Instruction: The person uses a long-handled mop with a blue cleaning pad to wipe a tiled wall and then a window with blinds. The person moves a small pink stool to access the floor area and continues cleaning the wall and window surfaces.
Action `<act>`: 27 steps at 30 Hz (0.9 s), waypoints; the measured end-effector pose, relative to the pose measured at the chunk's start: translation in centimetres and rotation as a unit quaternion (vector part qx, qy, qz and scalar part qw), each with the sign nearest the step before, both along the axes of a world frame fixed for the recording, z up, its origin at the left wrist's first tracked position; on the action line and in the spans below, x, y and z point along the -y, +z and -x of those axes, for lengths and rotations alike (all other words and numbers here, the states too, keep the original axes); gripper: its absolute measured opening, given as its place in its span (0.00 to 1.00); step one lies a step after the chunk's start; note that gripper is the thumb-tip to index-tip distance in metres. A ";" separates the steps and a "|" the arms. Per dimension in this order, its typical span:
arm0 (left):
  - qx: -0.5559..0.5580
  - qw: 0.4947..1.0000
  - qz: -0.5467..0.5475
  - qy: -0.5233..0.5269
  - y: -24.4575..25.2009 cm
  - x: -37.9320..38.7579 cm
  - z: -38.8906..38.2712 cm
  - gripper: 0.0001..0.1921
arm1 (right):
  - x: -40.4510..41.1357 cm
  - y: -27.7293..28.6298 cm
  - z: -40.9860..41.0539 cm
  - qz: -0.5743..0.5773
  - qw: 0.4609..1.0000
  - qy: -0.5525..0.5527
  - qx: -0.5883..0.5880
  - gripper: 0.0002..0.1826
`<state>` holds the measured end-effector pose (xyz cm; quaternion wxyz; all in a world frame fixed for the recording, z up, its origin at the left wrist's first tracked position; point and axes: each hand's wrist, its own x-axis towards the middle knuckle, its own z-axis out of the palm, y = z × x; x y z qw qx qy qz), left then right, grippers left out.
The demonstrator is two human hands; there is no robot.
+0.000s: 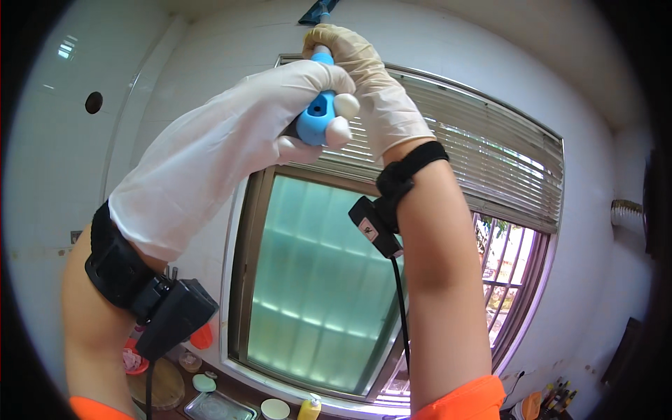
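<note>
Both my hands are raised high and wear pale rubber gloves. My left hand [286,97] wraps around the blue grip [313,128] at the lower end of a pole, with the hanging hole of the grip facing me. Further up, my right hand [357,60] closes around the same pole [322,49], just above the blue part. A dark blue tool head [318,11] shows at the top edge, against the upper wall; it is cut off, so its exact kind is unclear. Below the hands are a slatted blind [472,142] and a sliding window [325,283].
Along the counter below stand a round wooden board [160,386], a metal tray [220,407], a white bowl [275,409] and a yellow pump bottle [310,408]. Several bottles [559,396] are at lower right. A foil duct [626,216] juts from the right. Cabled devices [176,317] are strapped to both forearms.
</note>
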<state>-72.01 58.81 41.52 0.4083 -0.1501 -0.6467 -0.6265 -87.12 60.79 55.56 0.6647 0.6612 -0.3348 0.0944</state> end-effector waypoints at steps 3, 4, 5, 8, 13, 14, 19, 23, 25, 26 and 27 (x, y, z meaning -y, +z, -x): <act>-0.027 0.993 -0.018 -0.113 0.0 -1.3 1.2 0.10 | -2.9 0.3 0.5 -0.003 1.000 0.007 0.005 0.11; -0.027 0.988 -0.015 -0.149 -0.1 -1.8 1.0 0.11 | -3.7 0.4 0.5 -0.004 1.000 0.014 0.008 0.11; -0.011 0.987 -0.010 -0.160 -0.3 -2.5 0.8 0.11 | -4.7 0.3 0.7 -0.004 1.000 0.019 0.012 0.11; 0.027 0.981 0.011 -0.192 -1.5 -5.1 0.2 0.12 | -7.4 -0.2 1.1 -0.006 0.999 0.011 0.029 0.13; 0.134 0.968 0.033 -0.208 -3.6 -8.4 2.2 0.15 | -13.0 -4.1 3.3 0.043 0.999 -0.025 0.004 0.09; 0.142 0.966 0.049 -0.208 -4.2 -8.9 2.1 0.16 | -13.9 -4.7 3.5 0.061 0.998 -0.030 -0.004 0.09; 0.162 0.948 0.034 -0.273 -3.6 -11.7 4.1 0.17 | -19.0 -4.5 6.3 0.082 0.996 -0.001 -0.018 0.05; 0.116 0.942 0.047 -0.312 -2.4 -12.0 7.8 0.15 | -24.1 -4.0 7.6 -0.001 0.922 0.095 0.375 0.07; 0.102 0.940 0.017 -0.325 -2.1 -13.2 7.8 0.17 | -24.3 -4.1 5.9 0.071 0.833 0.182 0.518 0.11; 0.112 0.938 0.025 -0.328 -1.9 -14.0 8.0 0.17 | -24.0 -4.2 5.2 0.107 0.775 0.225 0.581 0.13; 0.120 0.943 0.031 -0.310 -1.6 -14.1 7.3 0.16 | -22.8 -4.3 4.4 0.127 0.704 0.281 0.640 0.15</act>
